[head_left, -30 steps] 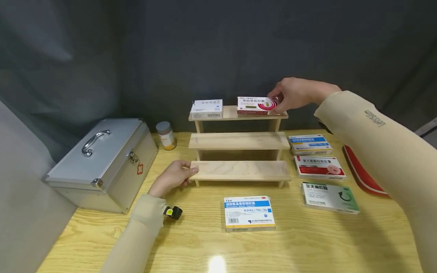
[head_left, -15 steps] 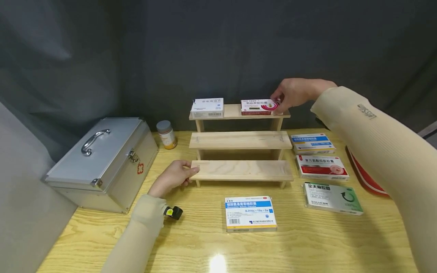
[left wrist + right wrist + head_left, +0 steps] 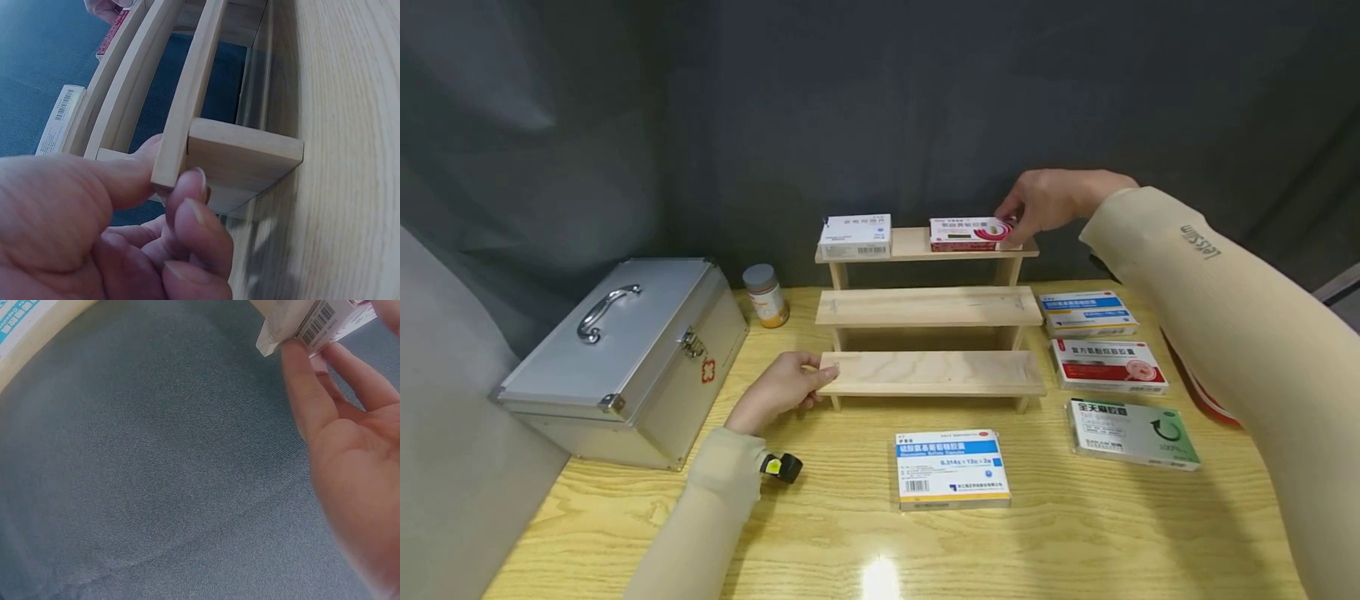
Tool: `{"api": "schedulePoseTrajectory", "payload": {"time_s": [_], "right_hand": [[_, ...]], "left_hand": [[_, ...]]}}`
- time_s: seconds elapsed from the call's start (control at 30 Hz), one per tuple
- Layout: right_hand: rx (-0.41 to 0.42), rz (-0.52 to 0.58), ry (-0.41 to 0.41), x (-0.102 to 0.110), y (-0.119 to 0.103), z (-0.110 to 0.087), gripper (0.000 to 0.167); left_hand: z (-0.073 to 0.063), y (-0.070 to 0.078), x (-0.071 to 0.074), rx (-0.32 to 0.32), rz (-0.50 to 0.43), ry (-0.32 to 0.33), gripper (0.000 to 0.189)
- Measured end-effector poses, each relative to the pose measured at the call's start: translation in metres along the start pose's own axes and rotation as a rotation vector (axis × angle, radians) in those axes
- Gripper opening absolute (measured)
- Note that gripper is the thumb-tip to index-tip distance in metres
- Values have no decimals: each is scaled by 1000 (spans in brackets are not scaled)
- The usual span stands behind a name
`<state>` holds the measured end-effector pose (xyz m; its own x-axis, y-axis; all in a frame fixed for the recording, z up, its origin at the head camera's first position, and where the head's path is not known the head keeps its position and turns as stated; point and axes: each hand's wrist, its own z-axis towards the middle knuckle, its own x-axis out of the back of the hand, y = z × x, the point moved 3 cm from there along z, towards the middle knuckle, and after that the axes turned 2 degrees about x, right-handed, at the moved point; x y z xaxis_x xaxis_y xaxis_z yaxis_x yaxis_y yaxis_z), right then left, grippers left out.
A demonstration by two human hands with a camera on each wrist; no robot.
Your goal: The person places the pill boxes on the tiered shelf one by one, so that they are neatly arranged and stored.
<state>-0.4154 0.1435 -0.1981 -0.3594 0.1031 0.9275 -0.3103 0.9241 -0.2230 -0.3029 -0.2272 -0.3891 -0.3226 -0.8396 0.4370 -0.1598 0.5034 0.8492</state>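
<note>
A three-step wooden display rack (image 3: 925,372) stands on the table. My left hand (image 3: 786,385) pinches the left end of its lowest step; the left wrist view shows the thumb above and curled fingers (image 3: 203,234) below the board. At the right end of the top step, my right hand (image 3: 1051,204) holds a white and magenta medicine box (image 3: 962,233) by its right end. In the right wrist view the fingers (image 3: 306,384) lie against that box's barcoded end (image 3: 325,325). A white medicine box (image 3: 856,237) lies on the top step's left end.
A silver first-aid case (image 3: 625,358) and a grey-capped bottle (image 3: 766,296) stand at left. A blue-white box (image 3: 953,469) lies before the rack. Right of it lie a blue box (image 3: 1088,313), a red box (image 3: 1108,365) and a green box (image 3: 1133,433). A red object (image 3: 1206,392) is partly behind the right arm.
The white and magenta box has shifted slightly right along the top step with my right hand, mostly in the first half second. My left hand has kept its hold on the rack.
</note>
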Motion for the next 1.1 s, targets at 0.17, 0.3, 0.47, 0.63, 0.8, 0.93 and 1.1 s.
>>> {"api": "schedulePoseTrajectory", "payload": {"time_s": [0.17,0.3,0.47,0.63,0.8,0.93,1.1], "right_hand": [[-12,7,-1,-2,3,-2,67],[-23,16,-4,-3,6,-4,66],[-18,4,3,-4,8,-6,63],[-22,-7,13,-5,9,-4,62],[-26,-25,21,-7,9,1,63],[-27,-36,27,-4,8,2,74],[11,-29,100,8,6,-9,75]], "left_hand": [[2,1,-3,-3,8,-5,33],[4,2,-5,-3,14,-7,31],[8,2,-5,-18,15,-13,30],[12,1,-6,-26,9,-20,33],[15,-2,-5,-17,17,-21,33],[18,-4,-3,-17,31,-10,33],[24,-5,1,-29,37,1,34]]}}
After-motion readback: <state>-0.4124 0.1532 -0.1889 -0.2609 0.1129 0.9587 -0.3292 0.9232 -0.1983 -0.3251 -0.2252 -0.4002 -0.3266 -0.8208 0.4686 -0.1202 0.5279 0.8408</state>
